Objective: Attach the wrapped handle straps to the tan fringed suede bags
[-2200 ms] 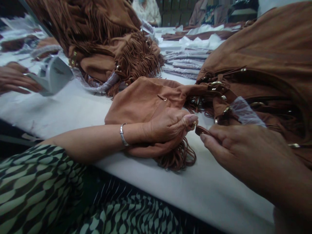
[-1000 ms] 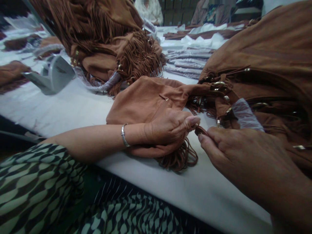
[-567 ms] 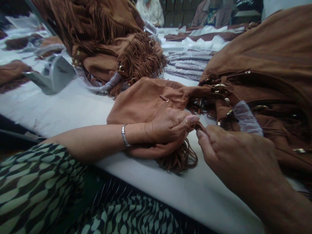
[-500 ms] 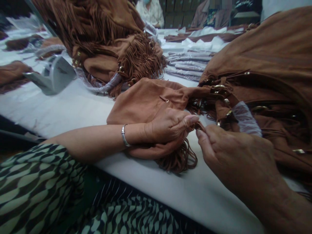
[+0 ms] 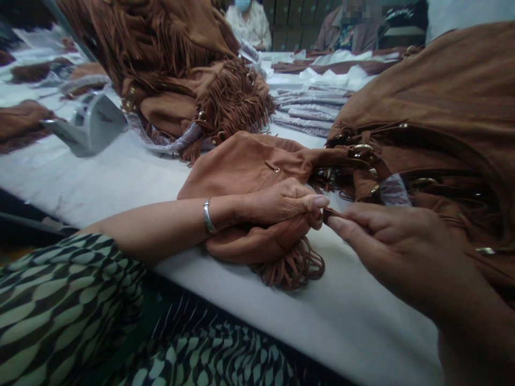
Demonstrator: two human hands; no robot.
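Observation:
A tan suede bag [image 5: 241, 161] with a small zip lies on the white table in front of me. My left hand [image 5: 285, 203], a silver bangle at its wrist, lies over the bag with thumb and fingers pinched on its brown strap end. Just to the right, my right hand [image 5: 386, 241] pinches a thin brown strap [image 5: 336, 213] that runs between the two hands. Looped fringe [image 5: 295, 265] hangs out below the bag at the near side.
Fringed brown bags [image 5: 173, 86] are piled behind, beside a grey metal tape dispenser [image 5: 96, 126]. Larger brown bags [image 5: 442, 102] rise at the right. Wrapped flat strips [image 5: 311, 110] lie farther back. Two people stand across the table [image 5: 132, 182].
My right hand has turned and moved slightly right, its fingers flatter on the strap. My left hand has shifted a little, and the bag's near edge has moved with it.

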